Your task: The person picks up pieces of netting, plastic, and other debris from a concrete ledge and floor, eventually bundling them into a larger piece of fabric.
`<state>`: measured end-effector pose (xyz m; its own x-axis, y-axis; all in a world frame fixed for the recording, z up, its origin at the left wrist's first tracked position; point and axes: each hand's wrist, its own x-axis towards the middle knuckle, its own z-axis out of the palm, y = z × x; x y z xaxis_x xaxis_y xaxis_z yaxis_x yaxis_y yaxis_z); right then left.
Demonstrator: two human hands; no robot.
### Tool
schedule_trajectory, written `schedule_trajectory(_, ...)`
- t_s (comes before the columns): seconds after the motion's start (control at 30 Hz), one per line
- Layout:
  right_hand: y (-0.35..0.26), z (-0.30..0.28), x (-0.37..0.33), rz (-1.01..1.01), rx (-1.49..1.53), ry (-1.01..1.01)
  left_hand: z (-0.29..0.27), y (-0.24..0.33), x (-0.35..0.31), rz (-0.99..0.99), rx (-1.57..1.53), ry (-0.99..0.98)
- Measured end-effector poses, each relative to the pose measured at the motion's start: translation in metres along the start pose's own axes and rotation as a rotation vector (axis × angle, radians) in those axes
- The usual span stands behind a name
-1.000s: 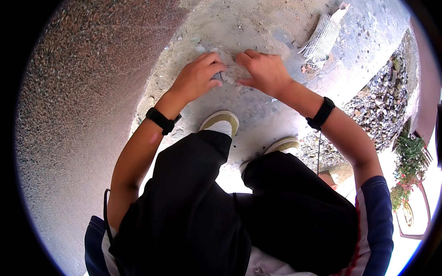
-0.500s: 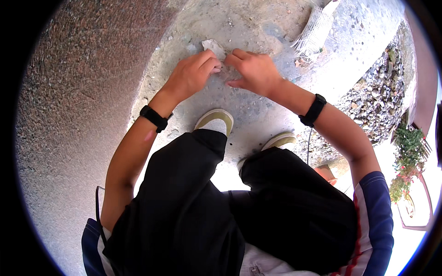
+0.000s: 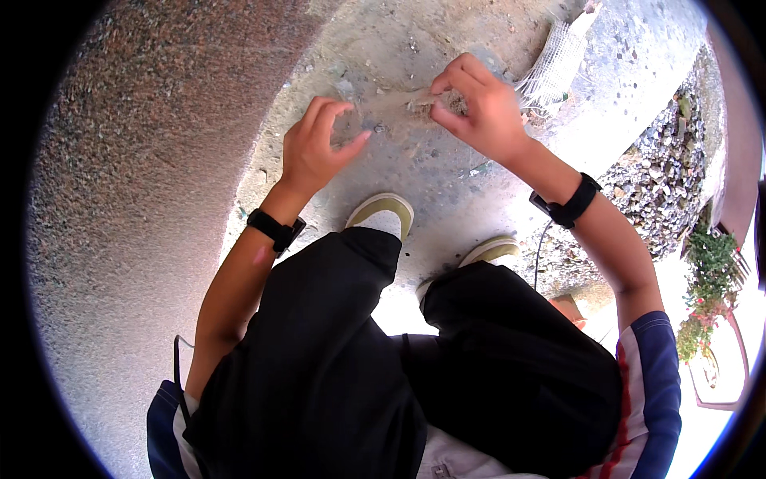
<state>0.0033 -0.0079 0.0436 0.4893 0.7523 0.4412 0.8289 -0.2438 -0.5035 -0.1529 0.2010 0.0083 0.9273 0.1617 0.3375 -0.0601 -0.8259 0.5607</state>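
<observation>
My left hand (image 3: 315,148) hovers over the dusty concrete with its thumb and fingers apart and nothing between them. To its right, my right hand (image 3: 483,108) is curled with thumb and fingertips drawn near each other. A thin pale scrap (image 3: 419,99), smeared by motion, stretches left from those fingertips and seems gripped there; its material cannot be made out. A small dark pebble (image 3: 380,128) lies on the concrete by the left thumb. Black bands circle both wrists.
A frayed white mesh strip (image 3: 552,68) lies beyond my right hand. Rough brown stone (image 3: 152,160) fills the left side, and a gravel bed (image 3: 650,172) lies to the right. My shoes (image 3: 383,211) stand on the concrete. A flowering plant (image 3: 710,271) is at the far right.
My hands have come apart. The right moved right and slightly up, the left a little left with its fingers opened. The pale scrap that lay between them now trails from the right hand.
</observation>
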Motion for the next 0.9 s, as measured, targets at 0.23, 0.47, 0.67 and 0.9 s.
schedule_trajectory(0.23,0.018,-0.013,0.011,0.388,0.116,0.003,0.009,-0.040,0.023,-0.184,0.199,0.202)
schedule_trajectory(0.47,0.029,-0.058,0.005,0.568,0.217,0.226,0.006,-0.026,0.032,-0.283,0.280,0.204)
schedule_trajectory(0.67,0.072,-0.118,-0.030,0.707,-0.289,0.470,0.005,-0.019,0.033,-0.309,0.238,0.181)
schedule_trajectory(0.9,0.030,-0.068,-0.018,0.271,-0.241,0.238,0.012,-0.008,0.021,-0.304,0.155,0.117)
